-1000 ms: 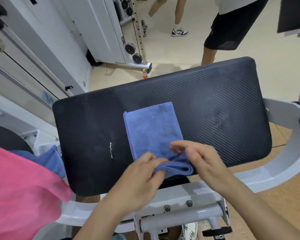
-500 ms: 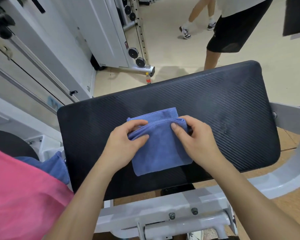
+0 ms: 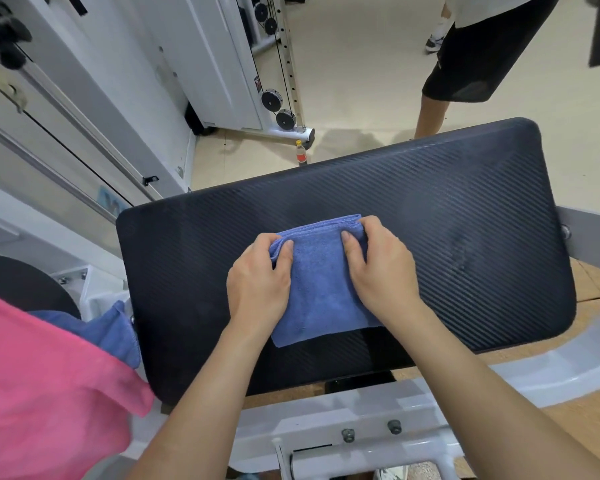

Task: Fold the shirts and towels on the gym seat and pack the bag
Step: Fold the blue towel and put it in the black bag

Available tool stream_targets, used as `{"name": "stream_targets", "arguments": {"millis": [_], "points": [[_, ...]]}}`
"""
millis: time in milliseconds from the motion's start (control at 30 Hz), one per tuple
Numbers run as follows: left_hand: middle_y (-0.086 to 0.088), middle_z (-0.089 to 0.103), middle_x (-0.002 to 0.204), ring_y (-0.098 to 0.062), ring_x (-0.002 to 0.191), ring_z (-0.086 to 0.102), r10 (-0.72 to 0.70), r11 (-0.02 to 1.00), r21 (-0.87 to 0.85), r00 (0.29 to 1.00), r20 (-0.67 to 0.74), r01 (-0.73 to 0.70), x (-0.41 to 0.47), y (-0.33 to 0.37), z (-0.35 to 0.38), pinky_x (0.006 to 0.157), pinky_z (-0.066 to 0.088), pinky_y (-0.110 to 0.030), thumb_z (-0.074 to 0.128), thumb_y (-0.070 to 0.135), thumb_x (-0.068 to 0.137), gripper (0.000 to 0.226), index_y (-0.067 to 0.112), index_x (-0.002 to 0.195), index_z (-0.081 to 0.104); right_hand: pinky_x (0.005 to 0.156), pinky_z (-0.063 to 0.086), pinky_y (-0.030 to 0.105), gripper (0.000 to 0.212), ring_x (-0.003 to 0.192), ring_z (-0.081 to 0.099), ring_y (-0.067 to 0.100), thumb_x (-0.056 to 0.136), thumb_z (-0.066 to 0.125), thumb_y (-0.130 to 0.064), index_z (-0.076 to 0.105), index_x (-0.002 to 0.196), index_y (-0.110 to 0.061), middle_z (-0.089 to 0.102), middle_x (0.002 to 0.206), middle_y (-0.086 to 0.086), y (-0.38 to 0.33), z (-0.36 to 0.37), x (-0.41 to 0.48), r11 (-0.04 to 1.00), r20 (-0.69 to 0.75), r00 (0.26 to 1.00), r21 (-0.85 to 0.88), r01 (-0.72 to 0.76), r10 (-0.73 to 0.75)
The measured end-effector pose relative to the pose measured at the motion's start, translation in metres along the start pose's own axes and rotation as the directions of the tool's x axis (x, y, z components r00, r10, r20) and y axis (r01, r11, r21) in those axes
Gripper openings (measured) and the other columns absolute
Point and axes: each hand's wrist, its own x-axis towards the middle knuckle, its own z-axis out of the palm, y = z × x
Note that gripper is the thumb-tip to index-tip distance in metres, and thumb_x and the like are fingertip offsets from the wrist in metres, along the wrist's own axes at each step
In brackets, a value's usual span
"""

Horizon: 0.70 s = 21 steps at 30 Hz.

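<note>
A soft blue terry towel (image 3: 321,296), folded rectangular, lies on the ribbed black padded bench (image 3: 465,220). The left hand (image 3: 260,282) and right hand (image 3: 381,268) each pinch a far corner, with the towel between them.

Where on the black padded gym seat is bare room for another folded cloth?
The black padded gym seat is bare right of the folded blue towel, out to the seat's right edge, and, more narrowly, left of it. The middle is crowded: left hand and right hand grip the towel.
</note>
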Motion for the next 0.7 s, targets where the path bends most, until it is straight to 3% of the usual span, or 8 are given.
{"name": "stream_targets", "arguments": {"millis": [167,400,467,533,600,633,700], "points": [[0.009,0.059,0.087,-0.013,0.079,0.056,0.068,0.990,0.127,0.997,-0.042,-0.062,0.002,-0.002,0.006,0.072,0.038,-0.029,0.041,0.038,0.100,0.025,0.018,0.105,0.055,0.060,0.032,0.033,0.025,0.066,0.049,0.014,0.101,0.039,-0.040,0.045,0.090,-0.017,0.050,0.074,-0.010,-0.001,0.000,0.003,0.999,-0.016,1.000,-0.044,0.009,-0.010],[0.005,0.055,0.083,-0.021,0.078,0.058,0.172,0.964,0.225,0.978,-0.120,-0.142,0.002,-0.004,0.017,0.064,0.042,-0.034,0.047,0.034,0.097,0.024,0.013,0.106,0.054,0.059,0.034,0.033,0.028,0.064,0.055,0.020,0.100,0.038,-0.043,0.046,0.094,-0.017,0.057,0.076,-0.004,0.001,0.005,0.011,0.977,-0.029,0.998,-0.204,0.057,-0.064],[-0.002,0.057,0.093,-0.022,0.085,0.056,0.265,0.933,0.306,0.939,-0.219,-0.192,0.000,-0.005,0.012,0.069,0.043,-0.037,0.056,0.029,0.093,0.022,0.014,0.109,0.054,0.058,0.033,0.032,0.028,0.063,0.055,0.020,0.099,0.040,-0.044,0.046,0.094,-0.017,0.057,0.075,-0.004,0.001,0.006,0.012,0.973,-0.042,0.997,-0.225,0.060,-0.071],[-0.008,0.060,0.100,-0.023,0.090,0.052,0.462,0.857,0.407,0.819,-0.340,-0.315,-0.007,0.000,0.008,0.074,0.043,-0.039,0.064,0.018,0.087,0.019,0.013,0.106,0.062,0.057,0.032,0.032,0.028,0.062,0.054,0.020,0.098,0.042,-0.045,0.046,0.093,-0.017,0.056,0.073,-0.004,0.002,0.006,0.013,0.973,-0.056,0.996,-0.223,0.051,-0.065],[-0.010,0.066,0.104,-0.025,0.095,0.058,0.677,0.717,0.456,0.683,-0.275,-0.527,-0.015,0.003,0.014,0.078,0.048,-0.041,0.065,0.011,0.086,0.012,0.011,0.096,0.071,0.058,0.033,0.033,0.029,0.064,0.053,0.022,0.097,0.045,-0.045,0.047,0.093,-0.017,0.054,0.071,-0.005,0.001,0.007,0.012,0.977,-0.058,0.998,-0.211,0.026,-0.039],[-0.011,0.067,0.112,-0.026,0.103,0.060,0.724,0.657,0.461,0.670,-0.166,-0.596,-0.019,0.001,0.020,0.084,0.049,-0.044,0.063,0.016,0.088,0.016,0.010,0.100,0.072,0.058,0.034,0.033,0.029,0.065,0.053,0.022,0.097,0.046,-0.045,0.048,0.095,-0.016,0.053,0.072,-0.006,-0.001,0.006,0.012,0.980,-0.058,0.998,-0.199,0.013,-0.025],[-0.011,0.053,0.140,-0.026,0.130,0.049,0.661,0.621,0.505,0.747,0.072,-0.599,-0.023,-0.010,0.033,0.106,0.038,-0.050,0.052,0.038,0.093,0.044,0.011,0.127,0.061,0.060,0.038,0.034,0.027,0.071,0.056,0.022,0.096,0.049,-0.044,0.049,0.097,-0.017,0.056,0.076,-0.005,-0.003,0.003,0.011,0.988,-0.023,1.000,-0.155,-0.008,0.004]]}}
